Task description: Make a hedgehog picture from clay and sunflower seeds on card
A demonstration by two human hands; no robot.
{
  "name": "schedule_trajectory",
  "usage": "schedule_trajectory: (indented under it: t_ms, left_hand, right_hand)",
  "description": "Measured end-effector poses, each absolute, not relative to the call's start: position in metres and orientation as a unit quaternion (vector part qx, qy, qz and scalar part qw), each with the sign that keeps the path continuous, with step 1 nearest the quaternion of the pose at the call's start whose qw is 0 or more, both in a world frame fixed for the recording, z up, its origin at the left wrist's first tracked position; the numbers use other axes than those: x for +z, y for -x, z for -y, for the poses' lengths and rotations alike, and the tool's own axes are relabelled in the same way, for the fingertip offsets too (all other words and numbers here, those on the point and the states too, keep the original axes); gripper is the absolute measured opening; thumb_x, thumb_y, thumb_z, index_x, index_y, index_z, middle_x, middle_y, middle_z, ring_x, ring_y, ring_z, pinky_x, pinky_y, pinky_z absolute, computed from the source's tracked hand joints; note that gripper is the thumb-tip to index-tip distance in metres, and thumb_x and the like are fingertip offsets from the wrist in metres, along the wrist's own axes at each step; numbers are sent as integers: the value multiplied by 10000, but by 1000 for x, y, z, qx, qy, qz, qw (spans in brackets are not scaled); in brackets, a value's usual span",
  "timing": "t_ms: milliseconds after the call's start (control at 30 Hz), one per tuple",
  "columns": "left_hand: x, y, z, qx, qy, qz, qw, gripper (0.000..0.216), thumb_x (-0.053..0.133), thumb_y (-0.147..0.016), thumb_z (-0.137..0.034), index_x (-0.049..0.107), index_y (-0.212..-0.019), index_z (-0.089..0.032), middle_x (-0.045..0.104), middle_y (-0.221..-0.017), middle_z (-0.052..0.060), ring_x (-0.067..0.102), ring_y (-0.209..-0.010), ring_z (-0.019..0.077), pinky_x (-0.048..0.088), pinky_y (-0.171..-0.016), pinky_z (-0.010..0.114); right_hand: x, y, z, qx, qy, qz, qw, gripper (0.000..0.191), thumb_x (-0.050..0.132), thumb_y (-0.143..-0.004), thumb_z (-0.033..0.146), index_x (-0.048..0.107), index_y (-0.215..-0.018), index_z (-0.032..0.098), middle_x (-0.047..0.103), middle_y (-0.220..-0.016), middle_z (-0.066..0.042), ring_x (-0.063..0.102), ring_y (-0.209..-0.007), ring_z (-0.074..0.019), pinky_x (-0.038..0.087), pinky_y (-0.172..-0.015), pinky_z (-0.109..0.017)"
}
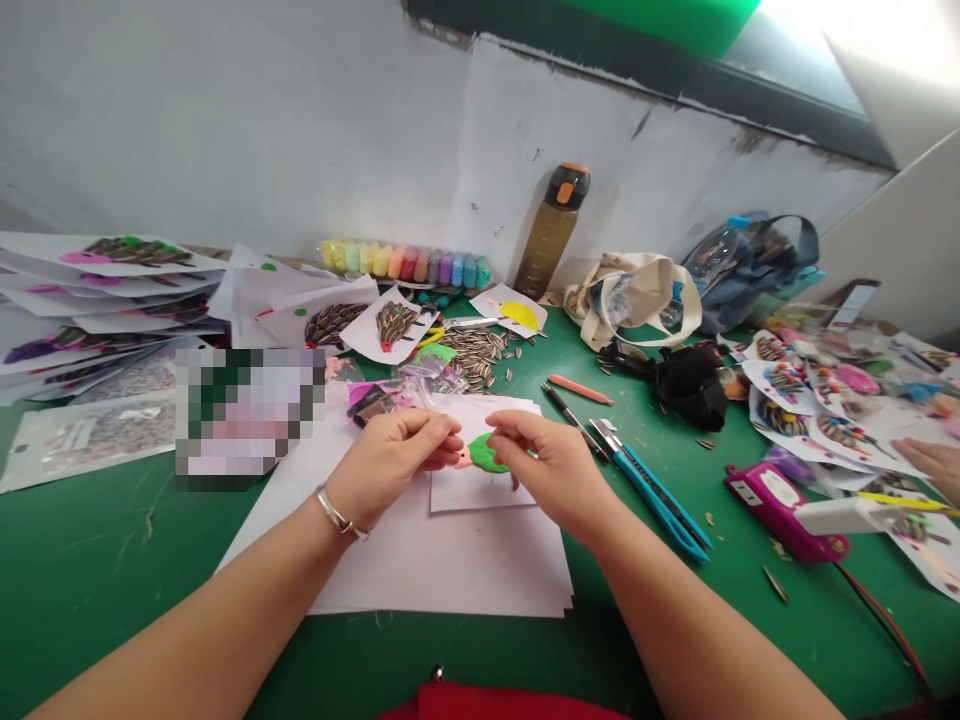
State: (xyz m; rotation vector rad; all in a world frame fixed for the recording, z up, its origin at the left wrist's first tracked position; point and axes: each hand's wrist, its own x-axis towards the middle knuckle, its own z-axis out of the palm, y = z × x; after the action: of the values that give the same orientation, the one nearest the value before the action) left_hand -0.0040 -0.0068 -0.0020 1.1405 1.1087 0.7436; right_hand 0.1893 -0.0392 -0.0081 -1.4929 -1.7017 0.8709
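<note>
Above a small white card (480, 495), my left hand (401, 455) has its thumb and fingers pinched together, with a bracelet on the wrist. What those fingers hold, if anything, is too small to tell. Across from it, the curled fingers of my right hand (551, 460) hang over the right side of a green clay shape (487, 453) with a pink clay end (464, 458). Whatever is between the right fingertips is hidden. The card lies on a stack of white paper (450, 570). A small dark piece shows just below the right fingers.
Sunflower seeds (480, 355) are piled behind the card. A blue utility knife (652, 490), a black pen (574, 420) and an orange stick (581, 389) lie to the right. Beyond are a bottle (551, 235) and a magenta glue gun (787, 510). Another person's hand (930, 465) rests far right.
</note>
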Motion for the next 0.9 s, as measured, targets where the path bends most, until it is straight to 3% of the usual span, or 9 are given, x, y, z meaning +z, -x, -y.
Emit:
schedule_trajectory:
  t_ms: [100,300,400,600,800,900]
  left_hand:
    - [-1,4,7,325,-500,-486,639,428,663,-763,-540,674,-895,-133,731,-867,88,715,-812,230,548,-806,375]
    - [-2,4,8,320,-503,-485,640,432,662,-765,-541,673,-901,-131,733,-872,95,715,-832,239,540,-811,381]
    - [-2,3,8,318,-500,-486,642,434,663,-763,-542,673,-898,-130,734,-869,97,716,-833,240,540,-807,378]
    - [-3,2,9,312,-492,-487,651,425,679,-749,-533,680,-895,-134,738,-880,104,716,-843,249,539,-823,390]
    - [-2,-1,11,312,-519,-492,626,412,678,-747,-525,694,-884,-137,741,-881,105,712,-835,249,539,-821,395]
    - [-3,-1,13,313,-531,-487,619,390,666,-762,-507,697,-880,-136,741,-889,108,708,-830,244,541,-813,392]
  right_hand:
    - [-11,-190,38,356,566,655,352,247,484,-906,321,650,-1066,230,700,-889,-16,651,-783,-153,484,-651,-251]
    - [-3,-191,38,324,582,664,339,234,514,-891,354,632,-755,204,593,-644,30,553,-567,-106,421,-541,-225]
    - [-5,-190,39,340,586,638,366,111,566,-847,310,628,-848,218,609,-668,34,576,-591,-115,451,-551,-225]
    - [-11,-194,37,381,576,618,376,279,443,-915,326,618,-1110,231,697,-970,-45,667,-774,-151,518,-624,-260]
    - [0,-195,39,344,574,658,345,229,526,-877,348,655,-751,205,608,-635,26,571,-563,-116,450,-541,-234]
    - [-3,-193,39,350,577,646,355,163,564,-850,331,665,-799,214,623,-661,28,583,-580,-121,460,-547,-233]
